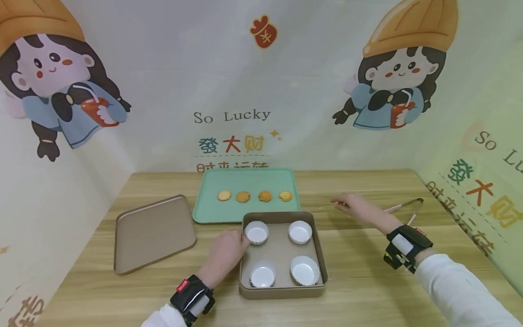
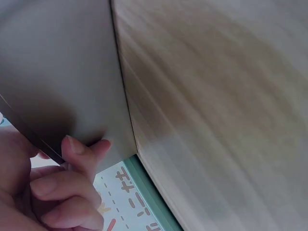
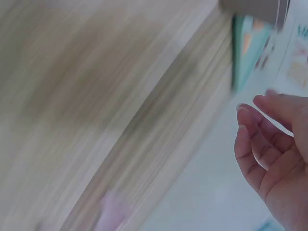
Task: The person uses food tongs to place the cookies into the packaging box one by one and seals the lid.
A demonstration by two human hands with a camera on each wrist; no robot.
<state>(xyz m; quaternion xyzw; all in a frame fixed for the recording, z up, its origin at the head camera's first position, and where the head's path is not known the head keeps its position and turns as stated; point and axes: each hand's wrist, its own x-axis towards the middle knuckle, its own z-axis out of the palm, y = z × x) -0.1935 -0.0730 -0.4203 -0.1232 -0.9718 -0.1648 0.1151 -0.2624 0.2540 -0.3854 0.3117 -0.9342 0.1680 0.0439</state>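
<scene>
The pan (image 1: 282, 254) looks smooth metal, the cups (image 1: 300, 232) paper.

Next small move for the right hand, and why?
I'd probably bring the right hand back to the tongs and pick them up. It holds nothing and the tongs lie close by; the left hand grips the pan at its left wall, the four paper cups inside look empty, and four cookies sit on the green tray.

Tin (image 2: 62, 62): its grey-brown wall fills the upper left
Left hand (image 2: 62, 190): pinches the tin's rim, fingers curled
Table (image 2: 216, 106): pale wood grain spans the right
Green tray (image 2: 147, 183): its edge shows past the tin's corner
Backdrop (image 2: 115, 190): bears printed characters
</scene>
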